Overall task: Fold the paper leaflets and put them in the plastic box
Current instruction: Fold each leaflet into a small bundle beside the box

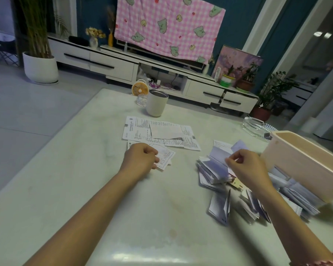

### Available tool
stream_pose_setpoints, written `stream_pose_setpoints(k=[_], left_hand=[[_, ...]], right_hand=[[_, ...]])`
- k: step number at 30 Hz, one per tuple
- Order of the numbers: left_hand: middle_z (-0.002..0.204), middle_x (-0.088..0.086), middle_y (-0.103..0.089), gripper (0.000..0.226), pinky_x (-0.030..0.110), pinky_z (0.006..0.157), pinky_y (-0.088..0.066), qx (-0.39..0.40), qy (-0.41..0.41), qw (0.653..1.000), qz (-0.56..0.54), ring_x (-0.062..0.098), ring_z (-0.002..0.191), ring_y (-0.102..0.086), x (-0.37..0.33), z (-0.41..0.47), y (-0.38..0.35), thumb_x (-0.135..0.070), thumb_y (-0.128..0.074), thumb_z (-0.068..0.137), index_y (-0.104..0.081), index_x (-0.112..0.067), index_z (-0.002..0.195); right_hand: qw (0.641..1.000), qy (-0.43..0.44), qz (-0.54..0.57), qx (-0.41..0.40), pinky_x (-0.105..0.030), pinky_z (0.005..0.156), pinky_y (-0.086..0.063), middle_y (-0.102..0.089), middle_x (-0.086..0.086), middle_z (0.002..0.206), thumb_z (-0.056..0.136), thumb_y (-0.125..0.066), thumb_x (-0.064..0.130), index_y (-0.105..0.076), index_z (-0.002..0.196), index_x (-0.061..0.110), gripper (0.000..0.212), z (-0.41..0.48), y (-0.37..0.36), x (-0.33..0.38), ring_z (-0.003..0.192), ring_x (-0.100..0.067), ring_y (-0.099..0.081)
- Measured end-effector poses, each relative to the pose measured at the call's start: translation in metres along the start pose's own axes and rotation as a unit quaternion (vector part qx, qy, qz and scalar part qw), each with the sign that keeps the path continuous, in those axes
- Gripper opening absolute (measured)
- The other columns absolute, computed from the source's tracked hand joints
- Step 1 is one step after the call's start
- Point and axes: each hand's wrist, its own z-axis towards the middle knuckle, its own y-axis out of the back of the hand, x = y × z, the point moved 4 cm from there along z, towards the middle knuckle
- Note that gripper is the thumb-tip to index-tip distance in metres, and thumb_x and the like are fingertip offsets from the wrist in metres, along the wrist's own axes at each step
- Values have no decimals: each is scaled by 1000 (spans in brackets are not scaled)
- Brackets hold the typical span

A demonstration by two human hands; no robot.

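Both forearms reach out over the counter (85,169). The left hand (140,158) sits knuckles-up, its fingers curled onto a small leaflet (166,156) lying flat. The right hand (246,166) pinches a folded leaflet (218,158) between thumb and fingertips, above the heap of folded leaflets (229,200) just beside the plastic box (305,169). Unfolded sheets (158,131) lie farther out.

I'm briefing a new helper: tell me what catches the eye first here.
The left hand grips a small leaflet at the middle of the table; the right hand pinches a folded sheet above the messy pile beside the pale box on the right. Behind, a pink checked blanket hangs.
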Motion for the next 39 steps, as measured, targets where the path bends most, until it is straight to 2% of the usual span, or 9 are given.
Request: stream_pose_setpoints(k=[4, 7, 10, 14, 20, 25, 28, 33, 39], left_hand=[[98, 9, -67, 21, 26, 63, -47, -73, 14, 997, -33, 14, 65, -60, 2, 1, 12, 0, -44, 87, -60, -11, 92], [102, 9, -66, 21, 27, 65, -49, -112, 20, 992, -55, 21, 74, -62, 2, 1, 20, 1, -44, 86, -59, -12, 93], [106, 9, -66, 23, 33, 76, -52, -137, 22, 988, -62, 27, 90, -64, 2, 2, 27, 0, -42, 85, -58, -15, 92], [99, 10, -66, 24, 34, 78, -52, -138, 27, 988, -65, 26, 87, -65, 1, 0, 36, 1, -43, 84, -61, -11, 96], [92, 8, -65, 19, 31, 75, -51, -110, 23, 992, -61, 16, 70, -61, 4, 0, 45, 0, -46, 86, -61, -10, 90], [93, 9, -65, 19, 29, 72, -49, -94, 31, 994, -51, 21, 74, -61, 7, -1, 44, -1, -45, 86, -60, -11, 88], [100, 6, -63, 16, 30, 76, -46, -75, 16, 996, -40, 23, 88, -60, 5, -1, 41, -8, -48, 87, -61, -15, 93], [127, 3, -53, 42, 26, 87, -39, -55, -16, 998, -4, 19, 113, -52, -5, 0, 40, -28, -53, 91, -47, -17, 131], [85, 7, -61, 14, 37, 84, -50, -8, 7, 999, -45, 22, 79, -55, -2, -1, 30, -10, -53, 85, -65, -5, 90]], right_hand=[[994, 105, 14, -28, -24, 53, -37, -54, 8, 60, 88, -62, 20, -60, 82, 14, 8, -18, 5, 49, 56, -6, -48], [984, 171, 18, 39, -24, 56, -37, -51, 12, 60, 88, -60, 21, -57, 81, 20, 8, -38, -26, 81, 58, -8, -48], [969, 203, 25, 140, -27, 83, -42, -61, 2, 98, 88, -60, 24, -58, 107, 15, 21, -46, -79, 94, 93, -15, -54], [962, 199, 6, 188, -25, 101, -28, -43, -2, 141, 87, -62, 34, -36, 139, 14, 62, -35, -124, 94, 128, -19, -39], [966, 221, -46, 129, -32, 74, -35, -62, -6, 106, 95, -49, 33, -55, 108, 10, 27, -30, -138, 93, 99, -27, -55], [958, 235, -128, 102, -36, 62, -24, -62, -14, 96, 99, -35, 19, -44, 87, 11, 17, -30, -130, 95, 80, -34, -49], [982, 166, 50, 72, -35, 59, -21, -55, -6, 75, 99, -38, 20, -41, 75, 12, 26, -28, -111, 97, 69, -26, -42], [955, 118, 254, 96, -29, 62, -32, -46, 1, 69, 98, -43, 20, -46, 68, 4, 34, -36, -92, 107, 66, -13, -38], [935, 85, 324, 114, -30, 66, -36, -48, -3, 72, 99, -41, 26, -51, 77, -8, 42, -41, -84, 106, 68, -13, -41]])
